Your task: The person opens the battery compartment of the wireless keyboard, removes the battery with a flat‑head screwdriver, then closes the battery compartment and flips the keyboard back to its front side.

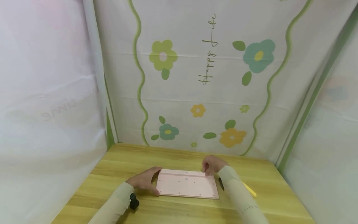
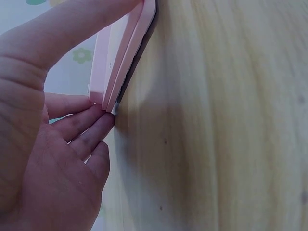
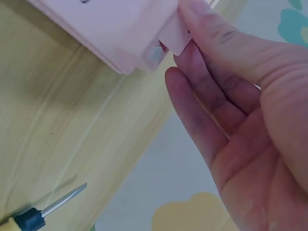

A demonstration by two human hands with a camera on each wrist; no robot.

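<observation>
A pink keyboard (image 1: 187, 186) lies face down on the table, small dark screws dotted over its back. My left hand (image 1: 145, 179) holds its left end, thumb at the near corner and fingertips at the far one. In the left wrist view those fingertips (image 2: 103, 115) meet the end of the pink casing (image 2: 126, 53). At the far right corner, my right hand (image 1: 213, 164) pinches a small pink cover piece (image 3: 176, 34) between thumb and fingers. That piece stands tilted up from the raised rear strip; a pale round spot (image 3: 155, 54) shows beside it.
Right of the keyboard lies a screwdriver with a yellow handle (image 1: 250, 189), partly behind my right forearm; its metal shaft (image 3: 65, 198) shows in the right wrist view. White flowered cloth (image 1: 179, 93) walls the wooden table (image 1: 134, 155) at the back and sides.
</observation>
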